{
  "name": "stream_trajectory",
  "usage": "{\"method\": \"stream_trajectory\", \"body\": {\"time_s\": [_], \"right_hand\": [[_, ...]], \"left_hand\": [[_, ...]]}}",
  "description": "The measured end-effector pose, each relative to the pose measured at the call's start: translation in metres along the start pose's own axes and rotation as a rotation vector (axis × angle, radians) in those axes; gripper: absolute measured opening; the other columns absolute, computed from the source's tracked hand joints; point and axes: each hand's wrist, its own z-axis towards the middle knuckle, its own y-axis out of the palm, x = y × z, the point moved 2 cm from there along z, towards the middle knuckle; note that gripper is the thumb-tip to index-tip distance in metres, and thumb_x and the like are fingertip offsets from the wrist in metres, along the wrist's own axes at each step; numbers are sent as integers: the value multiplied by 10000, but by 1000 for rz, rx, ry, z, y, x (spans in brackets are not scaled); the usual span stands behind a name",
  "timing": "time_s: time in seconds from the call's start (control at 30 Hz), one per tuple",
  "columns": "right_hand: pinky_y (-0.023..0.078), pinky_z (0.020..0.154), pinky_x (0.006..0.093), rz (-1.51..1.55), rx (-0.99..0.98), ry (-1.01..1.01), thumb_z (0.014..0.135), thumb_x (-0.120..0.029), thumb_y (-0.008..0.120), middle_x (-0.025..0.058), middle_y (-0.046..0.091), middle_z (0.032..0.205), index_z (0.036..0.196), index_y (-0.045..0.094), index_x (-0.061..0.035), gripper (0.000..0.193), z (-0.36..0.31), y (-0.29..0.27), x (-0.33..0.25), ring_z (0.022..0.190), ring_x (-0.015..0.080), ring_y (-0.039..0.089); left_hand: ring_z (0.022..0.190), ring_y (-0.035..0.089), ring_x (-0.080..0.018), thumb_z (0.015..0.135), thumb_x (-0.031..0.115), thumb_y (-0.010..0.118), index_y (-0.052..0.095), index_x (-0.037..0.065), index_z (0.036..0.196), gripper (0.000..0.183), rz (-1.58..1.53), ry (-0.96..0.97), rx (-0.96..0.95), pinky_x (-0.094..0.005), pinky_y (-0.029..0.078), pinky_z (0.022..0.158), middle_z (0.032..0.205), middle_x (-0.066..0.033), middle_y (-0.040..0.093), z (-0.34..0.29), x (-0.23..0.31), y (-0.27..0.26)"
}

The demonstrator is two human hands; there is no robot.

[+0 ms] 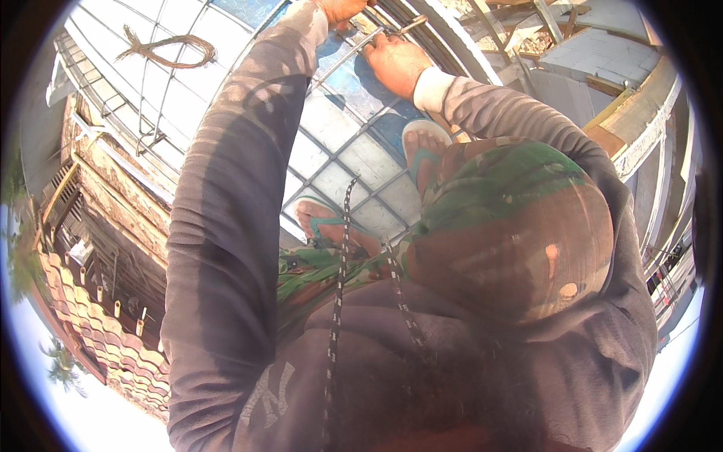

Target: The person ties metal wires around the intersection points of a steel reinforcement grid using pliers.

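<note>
At the top edge my left hand [343, 10] is partly cut off, its visible fingers curled near the steel bars; what they grip is hidden. Close to its right, my right hand [398, 65] is closed with the fingers bent at a thin steel bar [348, 56]. Whatever it pinches is too small to name. Just beyond its fingers sticks out a short rusty-tan rod or handle [413, 25]. Under both hands spreads a grid of steel rebar [331, 157] over white panels [337, 185] and a blue sheet [361, 94].
A looped bundle of thin brown wire [144, 49] lies on the grid at the upper left. My sandalled feet [425, 145] stand among the bars. Timber framing [602, 124] lies to the right. Beyond the left edge, lower down, is a tiled roof [113, 343].
</note>
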Motion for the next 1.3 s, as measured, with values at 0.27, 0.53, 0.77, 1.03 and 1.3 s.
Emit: {"method": "stream_trajectory", "body": {"time_s": [0.27, 0.53, 0.77, 1.03, 1.3], "right_hand": [[604, 747, 501, -9, 38, 17, 928, -123, 558, 218, 582, 1102, 1088, 627, -54, 187, 5, 9, 7, 885, 386, 725], [594, 793, 488, 94, 7, 170, 893, -91, 573, 262, 634, 1107, 1071, 662, 9, 223, -28, -12, -2, 912, 410, 723], [526, 874, 486, 563, 81, 117, 960, -157, 590, 174, 675, 1090, 1103, 668, -56, 192, -57, 12, -22, 1019, 403, 656], [530, 862, 465, 510, 30, 78, 973, -227, 637, 175, 694, 1061, 1062, 693, -46, 209, -56, -23, -18, 994, 384, 663], [543, 862, 461, 689, -355, 776, 948, -317, 636, 220, 729, 1065, 1086, 729, -40, 323, -227, -72, 24, 984, 404, 696]], "left_hand": [[723, 619, -127, 904, 86, 588, 660, 47, 926, 85, -517, -69, 62, -291, 516, 637, 823, -37, 645, -31, 3, -3], [1097, 672, -227, 943, 66, 504, 648, 0, 1278, 370, -161, 116, 369, -326, 561, 891, 1198, -150, 699, -117, 8, -5], [1057, 644, -199, 984, 74, 564, 489, -63, 1430, 472, -235, -169, 545, -316, 523, 925, 1218, -165, 659, -234, -77, -6], [937, 650, -216, 921, 233, 708, 613, 39, 1279, 419, 315, -339, 400, -369, 532, 829, 1065, -103, 670, -291, -54, -68], [1037, 671, -346, 914, 326, 644, 642, -2, 1222, 450, 540, -1008, 72, -457, 524, 928, 1097, -195, 705, -514, 19, -134]]}}
